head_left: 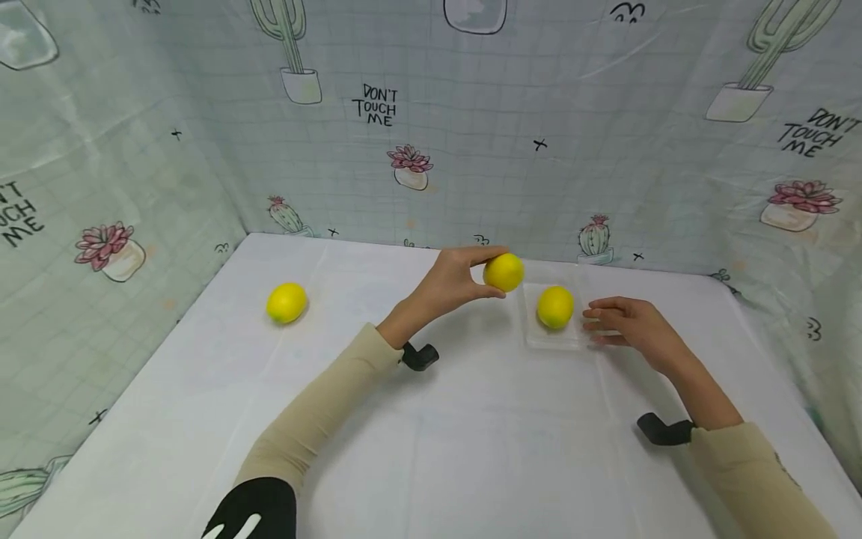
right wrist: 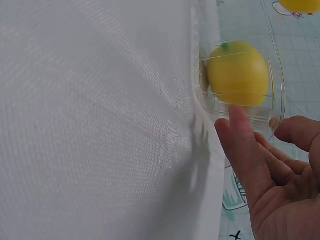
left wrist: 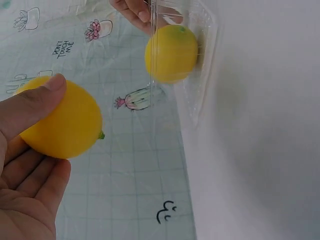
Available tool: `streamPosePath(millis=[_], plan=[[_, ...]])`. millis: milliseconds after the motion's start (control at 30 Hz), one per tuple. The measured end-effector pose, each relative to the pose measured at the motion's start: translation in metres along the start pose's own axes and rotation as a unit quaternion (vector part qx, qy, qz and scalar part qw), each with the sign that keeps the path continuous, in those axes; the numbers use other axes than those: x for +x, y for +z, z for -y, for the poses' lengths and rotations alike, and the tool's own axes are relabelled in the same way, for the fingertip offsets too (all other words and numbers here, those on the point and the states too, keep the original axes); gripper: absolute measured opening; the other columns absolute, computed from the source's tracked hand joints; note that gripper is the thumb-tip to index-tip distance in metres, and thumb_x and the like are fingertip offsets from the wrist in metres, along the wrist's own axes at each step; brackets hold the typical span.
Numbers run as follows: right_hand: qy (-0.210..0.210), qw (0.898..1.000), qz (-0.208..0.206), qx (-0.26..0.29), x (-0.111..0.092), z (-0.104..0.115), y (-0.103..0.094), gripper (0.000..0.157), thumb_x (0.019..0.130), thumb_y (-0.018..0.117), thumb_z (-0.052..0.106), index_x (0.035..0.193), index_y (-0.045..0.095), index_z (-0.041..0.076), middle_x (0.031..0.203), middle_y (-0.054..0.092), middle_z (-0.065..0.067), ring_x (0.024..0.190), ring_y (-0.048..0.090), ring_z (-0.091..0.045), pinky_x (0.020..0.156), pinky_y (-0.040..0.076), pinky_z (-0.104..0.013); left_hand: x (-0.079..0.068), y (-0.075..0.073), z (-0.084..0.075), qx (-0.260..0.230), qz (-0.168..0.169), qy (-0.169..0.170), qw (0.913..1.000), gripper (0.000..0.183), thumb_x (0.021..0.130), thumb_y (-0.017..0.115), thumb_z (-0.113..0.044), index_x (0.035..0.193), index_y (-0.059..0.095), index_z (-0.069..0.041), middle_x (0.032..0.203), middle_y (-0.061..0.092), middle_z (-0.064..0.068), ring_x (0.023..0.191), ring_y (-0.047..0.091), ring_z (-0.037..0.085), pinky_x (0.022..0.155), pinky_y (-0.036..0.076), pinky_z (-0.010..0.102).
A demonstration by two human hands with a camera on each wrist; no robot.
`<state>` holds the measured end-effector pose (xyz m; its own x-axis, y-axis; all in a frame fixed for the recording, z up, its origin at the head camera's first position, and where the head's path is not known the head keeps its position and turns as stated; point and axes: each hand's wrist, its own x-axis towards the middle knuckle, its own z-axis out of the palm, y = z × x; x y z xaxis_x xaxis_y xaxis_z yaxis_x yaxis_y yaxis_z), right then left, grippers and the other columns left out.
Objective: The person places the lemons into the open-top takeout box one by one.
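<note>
My left hand (head_left: 450, 281) holds a yellow lemon (head_left: 503, 272) between thumb and fingers, raised by the left side of a clear plastic container (head_left: 532, 340). In the left wrist view this lemon (left wrist: 75, 120) shows a small green stem tip. Inside the container sits a second lemon (head_left: 555, 308), seen through the clear wall in the right wrist view. My right hand (head_left: 636, 329) is at the container's right side, fingers extended, with fingertips right at its wall (right wrist: 275, 107). A third lemon (head_left: 286, 303) lies on the left part of the table, away from both hands.
A white cloth covers the table (head_left: 471, 449). Behind it and along its sides hangs a pale sheet (head_left: 471, 97) printed with cacti and lettering. Black curved pieces (head_left: 420, 358) stick out at both wrists.
</note>
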<state>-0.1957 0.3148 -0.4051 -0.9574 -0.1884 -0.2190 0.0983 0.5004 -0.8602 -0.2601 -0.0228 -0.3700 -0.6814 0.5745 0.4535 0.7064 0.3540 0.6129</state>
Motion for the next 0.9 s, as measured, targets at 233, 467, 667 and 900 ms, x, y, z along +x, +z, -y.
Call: streamPosePath(millis=[233,467,667,900], plan=[[0.006,1.0,-0.001,0.002,-0.002,-0.003,0.0,0.058,0.109,0.048,0.033,0.148,0.04,-0.009,0.147,0.049,-0.03,0.12,0.066,-0.023,0.088,0.059,-0.029,0.004,0.011,-0.002,-0.021,0.004,-0.018,0.9996,0.068,0.076,0.09,-0.02,0.137,0.063,-0.004,0.136,0.065,0.008,0.124,0.063,0.017,0.104,0.046,0.016],[0.009,1.0,-0.001,0.005,-0.001,-0.002,0.001,0.059,0.109,0.048,0.033,0.148,0.039,-0.01,0.148,0.048,-0.03,0.124,0.062,-0.034,0.088,0.059,-0.03,0.007,0.014,-0.002,-0.024,0.005,-0.023,0.9994,0.07,0.075,0.091,-0.022,0.137,0.063,-0.006,0.136,0.066,0.006,0.125,0.063,0.018,0.104,0.046,0.016],[0.015,1.0,-0.001,0.009,-0.001,-0.001,0.001,0.058,0.109,0.049,0.032,0.149,0.039,-0.009,0.148,0.048,-0.03,0.125,0.062,-0.033,0.089,0.059,-0.03,0.009,0.015,-0.002,-0.028,0.01,-0.032,0.999,0.07,0.075,0.091,-0.022,0.137,0.063,-0.005,0.136,0.066,0.006,0.124,0.063,0.017,0.103,0.047,0.016],[0.01,1.0,-0.001,0.007,-0.001,-0.001,-0.001,0.058,0.109,0.048,0.032,0.148,0.039,-0.01,0.148,0.048,-0.031,0.12,0.066,-0.025,0.089,0.059,-0.03,0.016,0.017,-0.006,-0.035,0.011,-0.04,0.9986,0.069,0.076,0.091,-0.021,0.137,0.064,-0.005,0.134,0.067,0.006,0.122,0.065,0.017,0.102,0.049,0.02]])
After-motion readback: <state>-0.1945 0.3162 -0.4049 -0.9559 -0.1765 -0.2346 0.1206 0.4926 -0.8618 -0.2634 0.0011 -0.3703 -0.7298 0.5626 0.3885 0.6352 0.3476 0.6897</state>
